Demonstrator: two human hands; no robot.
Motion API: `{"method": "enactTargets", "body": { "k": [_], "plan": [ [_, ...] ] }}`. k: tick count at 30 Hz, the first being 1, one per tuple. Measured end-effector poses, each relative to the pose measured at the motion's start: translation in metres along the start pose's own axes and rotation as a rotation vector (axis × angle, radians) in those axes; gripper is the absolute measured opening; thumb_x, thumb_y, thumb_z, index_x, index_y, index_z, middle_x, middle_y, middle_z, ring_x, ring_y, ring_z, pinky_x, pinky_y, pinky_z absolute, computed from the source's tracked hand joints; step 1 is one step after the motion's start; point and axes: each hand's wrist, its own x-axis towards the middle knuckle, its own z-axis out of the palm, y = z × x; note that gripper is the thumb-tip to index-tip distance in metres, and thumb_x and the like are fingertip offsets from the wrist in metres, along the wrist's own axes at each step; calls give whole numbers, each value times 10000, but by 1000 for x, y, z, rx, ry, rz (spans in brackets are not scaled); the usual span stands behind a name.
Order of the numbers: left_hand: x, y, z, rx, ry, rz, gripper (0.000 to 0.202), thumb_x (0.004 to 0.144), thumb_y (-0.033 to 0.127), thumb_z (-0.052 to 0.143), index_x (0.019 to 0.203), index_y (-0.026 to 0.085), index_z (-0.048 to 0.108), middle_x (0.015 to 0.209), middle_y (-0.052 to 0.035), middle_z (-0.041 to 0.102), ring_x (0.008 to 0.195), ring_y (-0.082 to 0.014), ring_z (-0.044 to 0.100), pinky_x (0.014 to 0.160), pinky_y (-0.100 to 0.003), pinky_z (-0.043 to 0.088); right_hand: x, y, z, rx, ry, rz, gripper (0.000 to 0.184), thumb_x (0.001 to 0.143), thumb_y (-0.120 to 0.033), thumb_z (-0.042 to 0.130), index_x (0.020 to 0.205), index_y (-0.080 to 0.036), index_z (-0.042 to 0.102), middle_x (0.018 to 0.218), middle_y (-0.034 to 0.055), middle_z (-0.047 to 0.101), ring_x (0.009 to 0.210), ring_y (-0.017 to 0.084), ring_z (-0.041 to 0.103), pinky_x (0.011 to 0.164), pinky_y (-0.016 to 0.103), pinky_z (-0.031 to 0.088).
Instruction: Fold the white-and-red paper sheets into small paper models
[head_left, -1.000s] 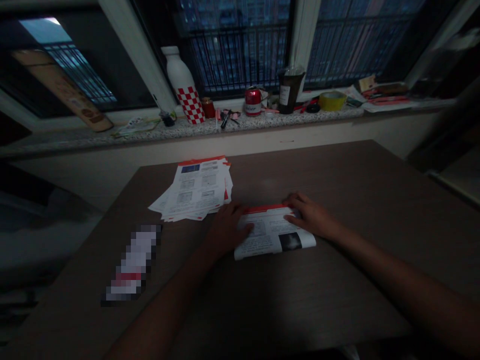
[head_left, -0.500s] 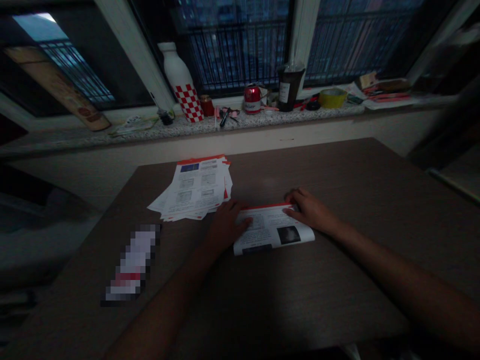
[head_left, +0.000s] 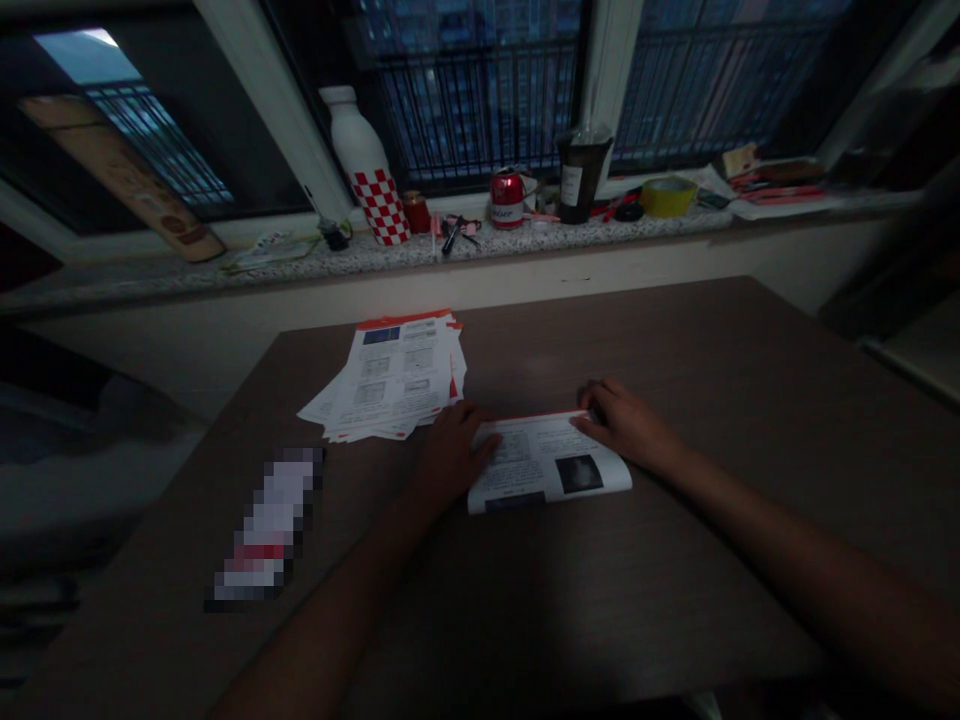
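A printed sheet of paper (head_left: 536, 462), folded over on itself, lies on the table in front of me. Its fold is the rounded near edge, and a thin red line shows along the far edge. My left hand (head_left: 454, 445) grips the sheet's left end, thumb on top and fingers at the far edge. At the far right corner my right hand (head_left: 622, 420) pinches the paper with its thumb on top and its fingers curled beyond the edge. A fanned stack of printed sheets (head_left: 394, 375) lies just beyond my left hand.
On the brown table (head_left: 675, 570), a blurred-out flat object (head_left: 270, 525) lies at the left. The windowsill (head_left: 285, 272) behind holds a checkered white bottle (head_left: 367, 170), a red can (head_left: 507, 200), a dark cup (head_left: 581, 180) and yellow tape (head_left: 667, 198).
The red strip along the sheet's far edge has become thinner as the top layer shifted over it. My right hand has moved slightly right; my left hand stays almost in place.
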Motion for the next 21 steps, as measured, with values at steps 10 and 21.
{"method": "enactTargets", "body": {
  "k": [10,21],
  "plan": [
    [-1,4,-5,-2,5,-69,181,1043,280,599,1208,227,655,1221,-84,628,1162,-299,597,1059,-498,513,-3,1,0,25,-7,25,203,1007,-432,634,1070,-239,636,1069,95,652,924,270,679,795,394,538],
    [0,1,-2,4,21,-59,179,1053,303,585,1205,237,654,1213,-81,630,1155,-302,599,1062,-518,508,-4,-2,-2,5,-3,31,175,1006,-402,641,1071,-240,632,1087,101,661,951,284,680,819,414,548]
  ]
}}
